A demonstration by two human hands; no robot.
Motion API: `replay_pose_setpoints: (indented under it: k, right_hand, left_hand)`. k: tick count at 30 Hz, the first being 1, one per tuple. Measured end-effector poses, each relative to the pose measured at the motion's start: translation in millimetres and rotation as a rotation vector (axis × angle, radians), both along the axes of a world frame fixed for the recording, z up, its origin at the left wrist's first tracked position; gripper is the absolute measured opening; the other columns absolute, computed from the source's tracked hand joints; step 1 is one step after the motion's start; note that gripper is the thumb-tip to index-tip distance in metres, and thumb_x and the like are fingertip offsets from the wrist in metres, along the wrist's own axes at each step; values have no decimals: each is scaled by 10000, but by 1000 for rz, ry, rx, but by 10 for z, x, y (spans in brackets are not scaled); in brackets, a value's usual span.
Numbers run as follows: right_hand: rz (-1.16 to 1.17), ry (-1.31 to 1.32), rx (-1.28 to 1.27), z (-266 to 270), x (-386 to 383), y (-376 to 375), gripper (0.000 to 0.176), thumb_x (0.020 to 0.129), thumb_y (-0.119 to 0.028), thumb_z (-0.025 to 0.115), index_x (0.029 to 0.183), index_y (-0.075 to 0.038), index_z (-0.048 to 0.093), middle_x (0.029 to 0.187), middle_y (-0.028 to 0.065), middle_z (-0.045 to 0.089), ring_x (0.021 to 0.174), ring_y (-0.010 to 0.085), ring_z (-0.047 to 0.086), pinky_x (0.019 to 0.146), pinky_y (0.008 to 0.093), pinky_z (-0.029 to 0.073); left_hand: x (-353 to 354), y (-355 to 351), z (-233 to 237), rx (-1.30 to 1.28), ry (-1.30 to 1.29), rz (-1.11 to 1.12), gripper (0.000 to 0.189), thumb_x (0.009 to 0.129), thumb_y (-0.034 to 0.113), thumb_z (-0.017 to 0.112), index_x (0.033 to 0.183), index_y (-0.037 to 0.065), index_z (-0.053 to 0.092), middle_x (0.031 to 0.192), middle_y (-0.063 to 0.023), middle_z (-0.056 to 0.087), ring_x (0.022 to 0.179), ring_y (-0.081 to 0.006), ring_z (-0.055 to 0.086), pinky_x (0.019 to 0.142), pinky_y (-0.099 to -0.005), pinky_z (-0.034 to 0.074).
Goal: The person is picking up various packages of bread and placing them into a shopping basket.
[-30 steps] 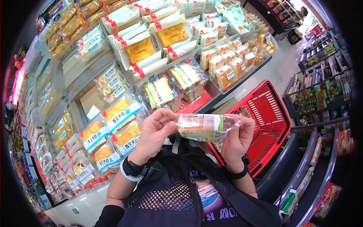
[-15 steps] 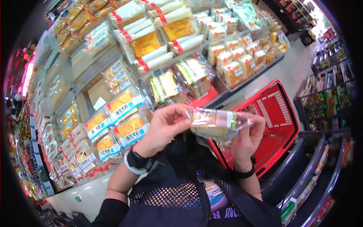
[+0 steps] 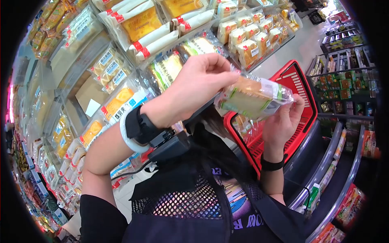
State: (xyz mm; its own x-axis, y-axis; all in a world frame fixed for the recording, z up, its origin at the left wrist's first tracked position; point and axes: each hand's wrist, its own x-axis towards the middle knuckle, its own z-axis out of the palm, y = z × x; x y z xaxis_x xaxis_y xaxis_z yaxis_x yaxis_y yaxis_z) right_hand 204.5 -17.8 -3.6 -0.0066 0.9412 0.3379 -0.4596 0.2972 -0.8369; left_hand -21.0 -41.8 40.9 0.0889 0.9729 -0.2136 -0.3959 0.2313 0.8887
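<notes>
A clear plastic pack of sliced bread (image 3: 253, 95) with green print and a white label hangs between my two hands, tilted down to the left. My left hand (image 3: 206, 81) pinches its upper left side with thumb and fingers. The right end of the wrapper is gripped by my right hand (image 3: 283, 121). Behind and below the pack stands a red shopping basket (image 3: 310, 95), with some wrapped items (image 3: 244, 123) inside it. The pack partly covers the basket's left side.
Shelves of packaged bread fill the left and top, with boxed sandwiches (image 3: 248, 50) and large yellow loaves (image 3: 142, 24). A display rack (image 3: 344, 83) stands at the right. Curved metal rails (image 3: 324, 162) run at the lower right.
The bread pack has moved right and up, and its face has turned more into view. My left hand has reached further up and right. The basket and shelves have shifted in view.
</notes>
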Motion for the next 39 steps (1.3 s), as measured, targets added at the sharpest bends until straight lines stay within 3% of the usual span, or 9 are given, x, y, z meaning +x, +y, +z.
replay_pose_setpoints:
  k: [20, 22, 24, 26, 28, 30, 32, 35, 39]
  right_hand:
    - [26, -37, 28, 207, -229, 180, 139, 953, -64, 475, 1091, -78, 475, 1082, 105, 604, 1008, 194, 588, 919, 337, 462]
    - [82, -20, 11, 225, -352, 207, 147, 959, -84, 471, 1106, -86, 466, 1097, 107, 596, 983, 200, 598, 877, 339, 486]
    - [162, -101, -71, 263, -344, 217, 278, 979, -187, 448, 1227, -91, 368, 1090, 112, 594, 899, 189, 622, 729, 331, 532]
    - [306, -51, -68, 330, -221, 243, 345, 973, -141, 455, 1300, -52, 392, 1172, 84, 549, 1087, 183, 543, 941, 343, 436]
    - [285, -83, -89, 361, 23, 258, 397, 963, -167, 485, 1326, -40, 389, 1159, 84, 560, 1073, 170, 549, 914, 330, 448]
    - [89, -497, 45, 298, 424, 301, 371, 956, -170, 512, 1290, -33, 426, 1076, 77, 608, 1000, 149, 582, 857, 293, 466]
    - [21, -488, -39, 371, 710, 260, 331, 910, -96, 565, 1223, -7, 502, 1105, 65, 599, 1036, 142, 564, 908, 293, 437]
    - [61, -670, -189, 518, 1080, 175, 539, 747, -14, 662, 1257, -21, 488, 1134, 71, 587, 1068, 154, 561, 934, 309, 441]
    - [-160, -1048, -100, 431, 1585, 341, 525, 656, -70, 802, 1122, -17, 565, 1074, 74, 613, 940, 134, 609, 795, 281, 503]
  left_hand:
    - [-228, 116, 156, 48, 186, 22, 99, 853, 95, 623, 890, 22, 567, 825, -9, 580, 726, -66, 539, 624, -222, 444]
    - [-277, 103, 168, 64, 208, 53, 90, 856, 95, 624, 895, 39, 566, 829, -1, 584, 734, -62, 542, 629, -220, 441]
    - [-283, 120, 169, 12, 101, 57, 84, 862, 93, 621, 898, 45, 563, 838, 2, 590, 748, -65, 549, 647, -224, 451]
    - [-172, 227, 158, 16, 115, 44, 73, 867, 93, 617, 897, 55, 562, 844, 6, 594, 766, -63, 554, 659, -223, 458]
    - [-21, 364, 133, 39, 110, -21, 64, 872, 93, 610, 901, 61, 563, 849, 11, 596, 781, -58, 555, 676, -221, 465]
    - [213, 530, 106, 25, 82, -100, 62, 874, 97, 610, 897, 65, 561, 851, 13, 597, 790, -52, 554, 677, -216, 465]
    - [517, 680, 105, -1, 100, -156, 61, 879, 101, 604, 889, 62, 558, 845, 13, 595, 778, -53, 555, 669, -211, 464]
    - [1059, 919, 43, 12, 186, -225, 69, 885, 108, 594, 879, 52, 553, 834, -10, 597, 753, -64, 559, 648, -217, 461]
    - [1782, 1199, -108, 117, 274, -290, 89, 887, 117, 591, 893, 35, 558, 819, -26, 604, 718, -70, 554, 617, -209, 442]
